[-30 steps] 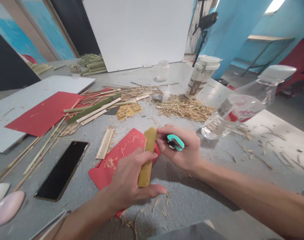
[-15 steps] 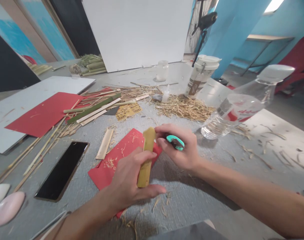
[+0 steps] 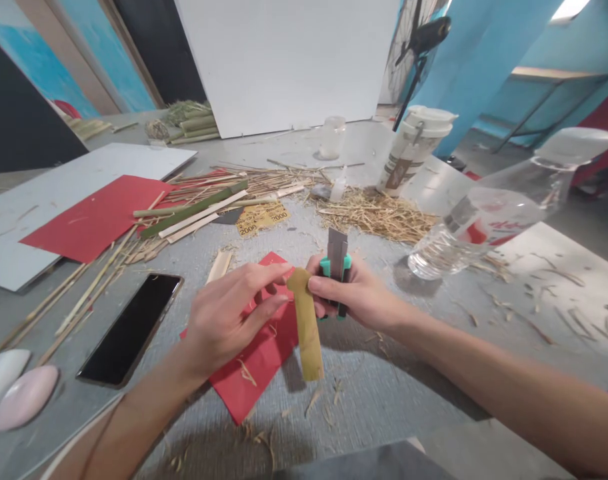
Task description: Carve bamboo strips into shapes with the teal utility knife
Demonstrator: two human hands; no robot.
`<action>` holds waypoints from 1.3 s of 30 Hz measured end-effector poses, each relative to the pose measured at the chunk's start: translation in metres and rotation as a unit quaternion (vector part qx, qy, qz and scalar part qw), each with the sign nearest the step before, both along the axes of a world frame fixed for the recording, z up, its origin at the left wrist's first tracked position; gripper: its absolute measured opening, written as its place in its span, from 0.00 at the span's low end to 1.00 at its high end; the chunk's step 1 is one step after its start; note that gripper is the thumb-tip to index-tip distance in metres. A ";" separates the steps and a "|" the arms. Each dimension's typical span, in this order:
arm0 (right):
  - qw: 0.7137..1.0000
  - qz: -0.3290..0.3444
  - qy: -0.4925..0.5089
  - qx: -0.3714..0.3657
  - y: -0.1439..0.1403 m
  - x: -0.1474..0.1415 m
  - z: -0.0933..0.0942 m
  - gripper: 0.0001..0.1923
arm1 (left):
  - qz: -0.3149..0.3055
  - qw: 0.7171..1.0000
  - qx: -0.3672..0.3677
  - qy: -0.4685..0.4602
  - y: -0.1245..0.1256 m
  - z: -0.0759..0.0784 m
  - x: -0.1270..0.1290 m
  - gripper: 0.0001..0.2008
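My right hand is closed around a teal and black utility knife, its wide blade pointing up. Between the thumb and fingers of the same hand is a yellowish bamboo strip with a rounded, notched upper end. My left hand is at the strip's top, fingers stretched and apart; the fingertips are close to it, and whether they touch I cannot tell. Beneath both hands lies a red paper sheet with shavings on it. A pale flat wood strip is partly hidden behind my left hand.
A phone lies at left, near a pinkish oval object. Thin sticks, a yellow printed card and a straw-like pile are farther back. A clear bottle and a white-lidded cup stand at right.
The bamboo strip has passed from my left hand to my right, which has turned so the knife blade points up. My left hand has moved up and left, its fingers now apart.
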State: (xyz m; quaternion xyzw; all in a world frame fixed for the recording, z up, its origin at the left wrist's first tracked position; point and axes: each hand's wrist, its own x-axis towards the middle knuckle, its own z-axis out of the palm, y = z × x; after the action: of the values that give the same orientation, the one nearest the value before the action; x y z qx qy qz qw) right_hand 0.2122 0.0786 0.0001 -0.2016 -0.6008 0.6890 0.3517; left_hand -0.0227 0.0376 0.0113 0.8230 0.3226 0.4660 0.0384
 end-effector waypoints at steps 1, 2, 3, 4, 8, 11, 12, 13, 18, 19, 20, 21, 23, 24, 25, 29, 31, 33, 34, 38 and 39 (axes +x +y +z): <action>1.000 0.007 -0.003 -0.001 -0.001 -0.001 0.000 0.19 | -0.003 1.000 0.006 0.017 0.001 0.001 -0.001 0.17; 1.000 0.013 -0.005 -0.003 -0.001 -0.001 -0.001 0.19 | -0.008 0.999 0.009 0.032 0.002 0.002 -0.002 0.17; 1.000 0.018 -0.007 -0.003 -0.002 -0.001 -0.001 0.18 | -0.013 0.999 0.012 0.042 0.003 0.003 -0.003 0.16; 1.000 0.021 -0.009 -0.003 -0.002 -0.001 -0.002 0.18 | -0.018 0.999 0.012 0.050 0.004 0.003 -0.003 0.16; 0.999 0.029 -0.020 -0.002 -0.003 -0.001 -0.004 0.18 | -0.053 0.997 0.002 0.056 0.006 0.004 -0.006 0.15; 0.999 0.039 -0.023 -0.011 -0.003 -0.001 -0.004 0.18 | -0.062 0.996 -0.028 0.065 0.008 0.006 -0.009 0.14; 0.999 0.041 -0.023 -0.012 -0.003 -0.001 -0.003 0.18 | -0.062 0.995 -0.044 0.072 0.008 0.007 -0.010 0.14; 0.999 0.044 -0.024 -0.012 -0.003 -0.001 -0.002 0.18 | -0.061 0.993 -0.058 0.079 0.008 0.008 -0.011 0.14; 0.998 0.050 -0.041 -0.004 -0.003 -0.001 0.001 0.19 | -0.070 0.988 -0.071 0.117 0.009 0.009 -0.013 0.15; 0.998 0.050 -0.043 -0.002 -0.003 -0.001 0.002 0.20 | -0.071 0.988 -0.067 0.123 0.009 0.009 -0.013 0.15; 0.998 0.050 -0.045 0.004 -0.003 -0.001 0.002 0.20 | -0.070 0.988 -0.059 0.128 0.009 0.009 -0.013 0.15; 0.998 0.050 -0.048 0.013 -0.004 -0.001 0.003 0.20 | -0.066 0.988 -0.050 0.130 0.009 0.009 -0.013 0.15; 0.997 0.037 -0.053 0.041 -0.005 -0.001 0.006 0.17 | -0.054 0.989 -0.032 0.131 0.009 0.010 -0.014 0.13; 0.996 0.021 -0.057 0.064 -0.006 -0.001 0.007 0.14 | -0.050 0.990 -0.025 0.128 0.009 0.010 -0.015 0.13; 0.994 -0.001 -0.062 0.095 -0.006 -0.001 0.009 0.10 | -0.047 0.991 -0.023 0.122 0.009 0.011 -0.015 0.12; 0.963 -0.084 -0.079 0.245 -0.007 0.002 0.014 0.09 | -0.050 0.994 -0.030 0.090 0.008 0.012 -0.017 0.11; 0.941 -0.100 -0.100 0.308 -0.005 0.002 0.015 0.10 | -0.049 0.995 -0.039 0.083 0.008 0.009 -0.016 0.11; 0.918 -0.116 -0.143 0.351 -0.003 0.003 0.014 0.09 | -0.030 0.994 -0.051 0.088 0.010 0.005 -0.014 0.12; 0.909 -0.123 -0.168 0.361 -0.001 0.003 0.014 0.09 | -0.013 0.994 -0.055 0.092 0.012 0.003 -0.013 0.12; 0.892 -0.118 -0.223 0.375 0.003 0.005 0.010 0.07 | 0.040 0.990 -0.076 0.108 0.019 0.000 -0.013 0.10; 0.888 -0.121 -0.224 0.382 0.003 0.006 0.009 0.06 | 0.022 0.988 -0.091 0.123 0.020 0.002 -0.014 0.09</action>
State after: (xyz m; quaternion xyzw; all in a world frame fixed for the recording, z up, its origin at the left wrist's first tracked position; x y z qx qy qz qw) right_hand 0.2179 0.0815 0.0088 -0.2718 -0.8515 0.2949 0.3378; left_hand -0.0370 0.0579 0.0133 0.8600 0.3838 0.3305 0.0625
